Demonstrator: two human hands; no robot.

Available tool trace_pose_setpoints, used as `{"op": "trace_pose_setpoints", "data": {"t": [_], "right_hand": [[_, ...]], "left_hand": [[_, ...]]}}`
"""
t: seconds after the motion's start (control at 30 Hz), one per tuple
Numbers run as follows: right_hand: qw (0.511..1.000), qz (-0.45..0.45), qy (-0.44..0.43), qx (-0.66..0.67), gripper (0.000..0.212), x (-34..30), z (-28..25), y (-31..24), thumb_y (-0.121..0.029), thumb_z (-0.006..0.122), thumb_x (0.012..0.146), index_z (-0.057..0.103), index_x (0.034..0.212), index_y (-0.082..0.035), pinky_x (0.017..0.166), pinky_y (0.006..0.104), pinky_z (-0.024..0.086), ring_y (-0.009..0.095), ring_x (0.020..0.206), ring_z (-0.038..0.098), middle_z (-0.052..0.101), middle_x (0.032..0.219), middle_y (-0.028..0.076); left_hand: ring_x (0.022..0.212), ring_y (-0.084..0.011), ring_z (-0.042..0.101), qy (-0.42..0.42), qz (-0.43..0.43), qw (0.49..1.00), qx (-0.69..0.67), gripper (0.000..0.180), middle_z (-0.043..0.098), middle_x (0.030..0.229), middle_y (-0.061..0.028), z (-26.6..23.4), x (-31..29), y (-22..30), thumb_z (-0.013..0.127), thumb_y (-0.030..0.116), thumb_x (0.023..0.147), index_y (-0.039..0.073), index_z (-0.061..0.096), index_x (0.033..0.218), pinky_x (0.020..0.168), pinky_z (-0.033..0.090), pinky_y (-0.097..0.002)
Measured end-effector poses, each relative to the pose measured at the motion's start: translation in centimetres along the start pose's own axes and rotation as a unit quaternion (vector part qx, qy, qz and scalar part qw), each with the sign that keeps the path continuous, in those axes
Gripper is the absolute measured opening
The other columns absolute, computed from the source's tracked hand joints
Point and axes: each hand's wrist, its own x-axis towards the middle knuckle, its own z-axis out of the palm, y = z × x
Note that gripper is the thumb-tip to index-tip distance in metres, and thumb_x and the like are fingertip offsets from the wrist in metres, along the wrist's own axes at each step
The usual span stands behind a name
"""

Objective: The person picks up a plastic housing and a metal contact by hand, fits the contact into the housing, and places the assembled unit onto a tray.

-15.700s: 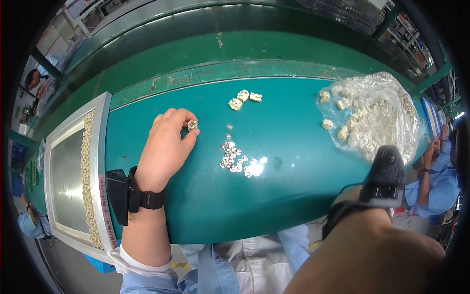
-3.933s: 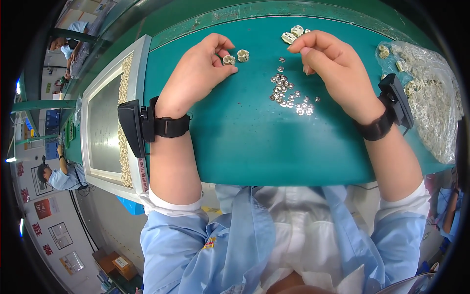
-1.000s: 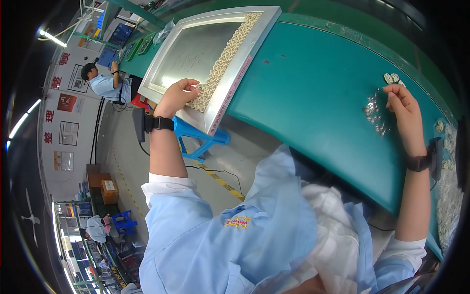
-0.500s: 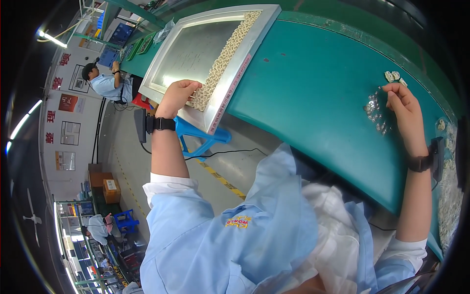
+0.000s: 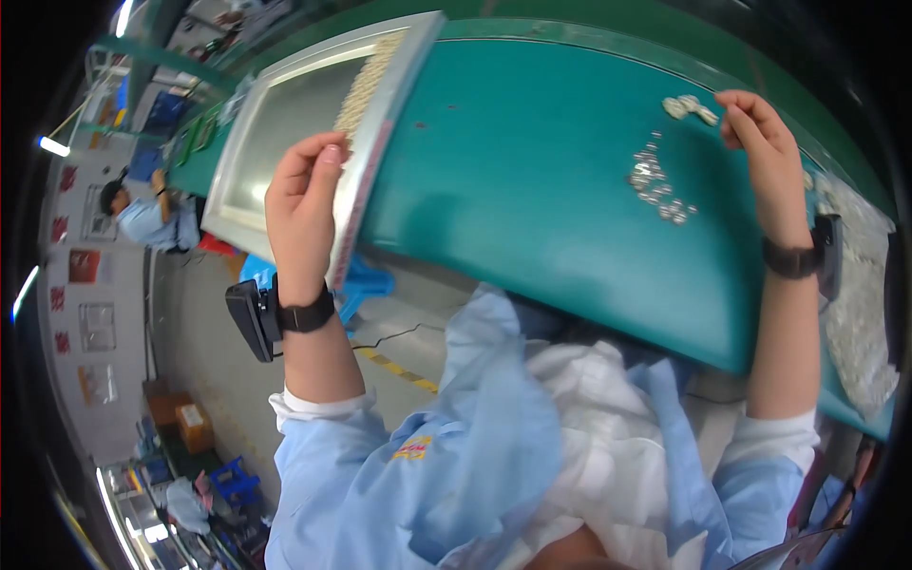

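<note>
Head view — left hand (image 5: 302,204), right hand (image 5: 768,147), both curled, well apart

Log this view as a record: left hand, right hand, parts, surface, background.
left hand: by the silver frame, fingertips near its strip of cream parts; grip contents unclear
right hand: beside the loose cream pieces; grip contents unclear
metal parts: small shiny pile, between the hands, nearer the right
bag: clear plastic, far right
surface: green table
background: another person in light blue, far left
image: blurred
</note>
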Motion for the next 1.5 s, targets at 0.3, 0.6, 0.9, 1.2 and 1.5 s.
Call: {"op": "trace_pose_setpoints", "data": {"t": [0.3,0.6,0.9,1.2,1.5], "right_hand": [[0.989,0.079,0.101,-0.074,0.022,1.0,-3.2,3.0,-0.017,0.056,0.089,0.06,0.106,-0.005,0.068,0.0193,0.04,0.005,0.077,0.049,0.056,0.083,-0.002],[0.98,0.073,-0.007,-0.185,0.025,0.8,-1.1,2.1,-0.018,0.057,0.088,0.059,0.107,-0.001,0.076,0.0211,0.043,0.008,0.086,0.054,0.06,0.093,0.002],[0.986,0.056,0.009,-0.158,0.027,0.9,-1.4,2.4,-0.022,0.059,0.085,0.062,0.1,0.0,0.069,0.024,0.045,0.01,0.077,0.056,0.063,0.086,0.004],[0.984,0.062,0.035,-0.162,0.022,0.5,-0.9,0.8,-0.018,0.055,0.09,0.06,0.101,0.001,0.073,0.0202,0.043,0.007,0.082,0.053,0.061,0.089,0.002],[0.963,-0.046,-0.084,-0.251,0.018,-0.9,2.8,0.3,-0.009,0.06,0.084,0.061,0.1,-0.002,0.069,0.0247,0.045,0.014,0.077,0.055,0.06,0.085,0.006]], "left_hand": [[0.081,-0.0165,0.058,-0.3,0.11,0.947,-0.032,0.016,0.06,0.088,-0.0065,16.3,1.2,4.4,0.058,0.011,0.086,0.004,0.063,0.099,0.072,0.046,-0.0259],[0.083,-0.0187,0.056,-0.308,0.22,0.924,0.046,0.024,0.06,0.094,-0.0069,26.0,5.8,1.2,0.066,0.019,0.08,0.005,0.062,0.1,0.075,0.046,-0.0296],[0.085,-0.0162,0.058,-0.312,0.161,0.935,0.049,0.033,0.06,0.094,-0.0066,25.7,5.4,1.6,0.068,0.015,0.079,0.007,0.057,0.108,0.076,0.047,-0.0269],[0.081,-0.0133,0.058,-0.356,-0.211,0.815,-0.406,0.033,0.06,0.094,-0.0077,21.9,5.0,2.2,0.061,0.014,0.087,0.0,0.049,0.115,0.071,0.049,-0.0247],[0.072,-0.0081,0.052,-0.392,-0.22,0.828,-0.337,0.023,0.061,0.089,-0.0046,22.1,5.3,0.6,0.048,0.02,0.094,0.002,0.056,0.105,0.067,0.045,-0.0208]]}}
